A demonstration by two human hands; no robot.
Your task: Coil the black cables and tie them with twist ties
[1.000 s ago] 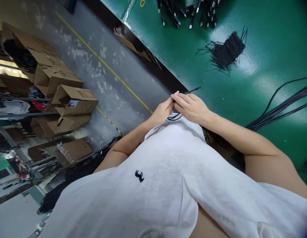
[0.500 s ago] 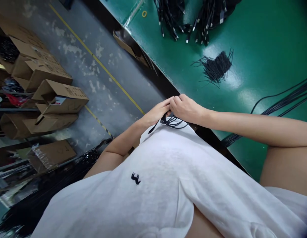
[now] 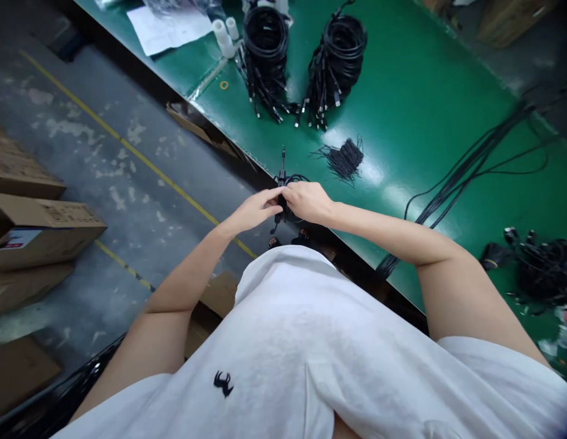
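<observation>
One looped, rubbery-looking black cable (image 3: pixel 289 213) now sits forward of the white shirt (image 3: pixel 283 329), pinched by the right hand (image 3: pixel 310 202); the left hand (image 3: pixel 250 214) touches it, hold unclear. Beyond them, round coils (image 3: pixel 342 52) rest on the glossy green table (image 3: pixel 416 85).

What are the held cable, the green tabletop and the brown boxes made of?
Cable: probably plastic or rubber, smooth-looking, given its bendy black loops.
Tabletop: glossy, reflecting light; perhaps paint or plastic sheet.
Boxes: apparently matte cardboard, from their brown, folded sides.
</observation>
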